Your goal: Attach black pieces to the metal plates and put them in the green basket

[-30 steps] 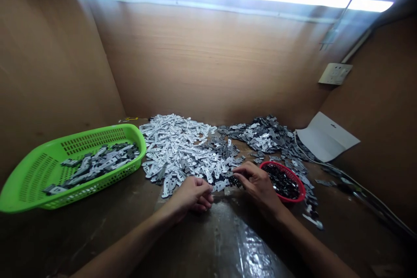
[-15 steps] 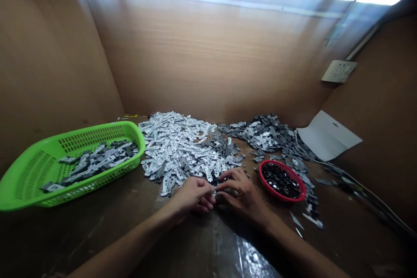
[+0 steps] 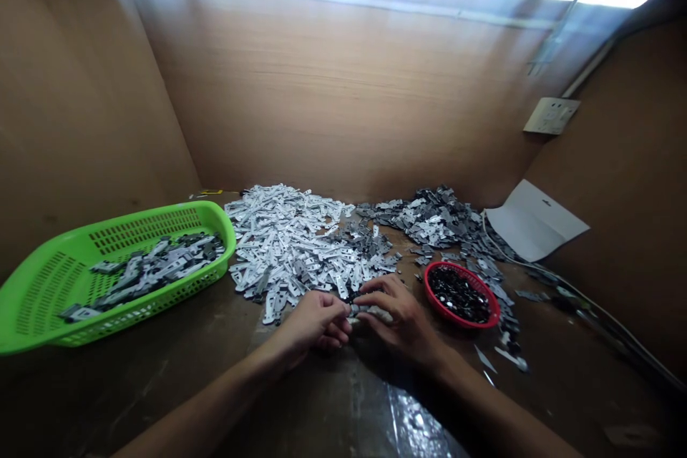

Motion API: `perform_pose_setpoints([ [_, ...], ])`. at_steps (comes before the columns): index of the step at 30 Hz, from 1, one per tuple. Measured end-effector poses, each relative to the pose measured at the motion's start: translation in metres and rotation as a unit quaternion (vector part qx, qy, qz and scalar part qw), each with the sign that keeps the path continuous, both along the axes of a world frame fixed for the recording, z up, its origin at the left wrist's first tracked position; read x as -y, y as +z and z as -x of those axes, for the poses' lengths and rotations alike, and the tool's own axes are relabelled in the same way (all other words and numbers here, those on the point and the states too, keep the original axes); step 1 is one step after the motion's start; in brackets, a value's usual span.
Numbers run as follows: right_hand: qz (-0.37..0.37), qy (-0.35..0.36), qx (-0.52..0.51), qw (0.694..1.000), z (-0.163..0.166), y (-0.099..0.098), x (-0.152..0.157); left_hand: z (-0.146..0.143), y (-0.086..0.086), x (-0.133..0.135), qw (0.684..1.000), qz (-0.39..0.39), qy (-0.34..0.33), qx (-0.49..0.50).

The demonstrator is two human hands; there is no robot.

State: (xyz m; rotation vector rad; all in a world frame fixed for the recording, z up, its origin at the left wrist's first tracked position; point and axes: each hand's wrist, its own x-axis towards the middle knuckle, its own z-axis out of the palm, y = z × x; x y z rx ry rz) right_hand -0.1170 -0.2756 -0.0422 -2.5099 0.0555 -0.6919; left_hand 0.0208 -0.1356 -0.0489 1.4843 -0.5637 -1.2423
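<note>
Bench point(image 3: 204, 386) lies beneath your fingers point(image 3: 333, 310), green basket point(image 3: 40, 293) well left of them, pale pile point(image 3: 293, 243) just beyond, red basket point(image 3: 490, 298) to their right. Your right hand point(image 3: 401, 315) curls close, its grip impossible to tell; your left hand point(image 3: 313, 318) pinches a small part point(image 3: 353, 310).

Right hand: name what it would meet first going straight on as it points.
Most likely the left hand, just ahead of the right hand in the picture; how far apart they are in depth is unclear.
</note>
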Motion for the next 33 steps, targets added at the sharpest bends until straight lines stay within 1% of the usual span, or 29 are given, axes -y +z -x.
perform_pose_setpoints([
  [3, -0.026, -0.045, 0.019, 0.998, -0.004, 0.002, 0.012, -0.001, -0.002, 0.001, 1.0, -0.009, 0.003, 0.005],
  [5, -0.021, -0.074, -0.001, 0.997, -0.01, 0.001, 0.024, -0.001, -0.002, 0.001, 1.0, -0.014, -0.005, 0.008],
  [8, 0.047, -0.065, -0.06, 0.995, -0.029, 0.0, 0.041, 0.001, 0.001, 0.0, 0.999, -0.025, -0.016, 0.022],
  [12, 0.177, 0.009, -0.114, 0.978, -0.059, -0.001, 0.051, 0.002, 0.003, 0.0, 0.999, -0.028, -0.018, 0.034],
  [14, 0.218, 0.028, -0.125, 0.968, -0.07, 0.0, 0.053, 0.001, 0.002, 0.0, 0.999, -0.024, -0.019, 0.033],
  [15, 0.226, 0.03, -0.125, 0.966, -0.073, 0.0, 0.054, 0.001, 0.002, 0.0, 0.999, -0.023, -0.019, 0.032],
  [18, 0.201, 0.007, -0.096, 0.975, -0.069, 0.002, 0.058, 0.0, 0.001, 0.0, 0.999, -0.021, -0.019, 0.029],
  [22, 0.109, -0.073, -0.053, 0.99, -0.044, 0.0, 0.065, -0.001, 0.0, -0.001, 0.999, -0.012, -0.021, 0.022],
  [24, 0.055, -0.118, -0.057, 0.99, -0.03, -0.002, 0.066, -0.001, 0.0, -0.001, 0.999, -0.011, -0.023, 0.02],
  [26, 0.015, -0.15, -0.066, 0.986, -0.019, -0.002, 0.065, 0.0, 0.001, -0.001, 0.999, -0.015, -0.027, 0.023],
  [28, 0.0, -0.158, -0.056, 0.986, -0.013, -0.001, 0.061, 0.0, 0.002, -0.002, 0.999, -0.021, -0.03, 0.031],
  [33, -0.026, -0.144, 0.022, 0.989, -0.009, 0.004, 0.049, -0.001, 0.005, -0.001, 0.998, -0.038, -0.027, 0.044],
])
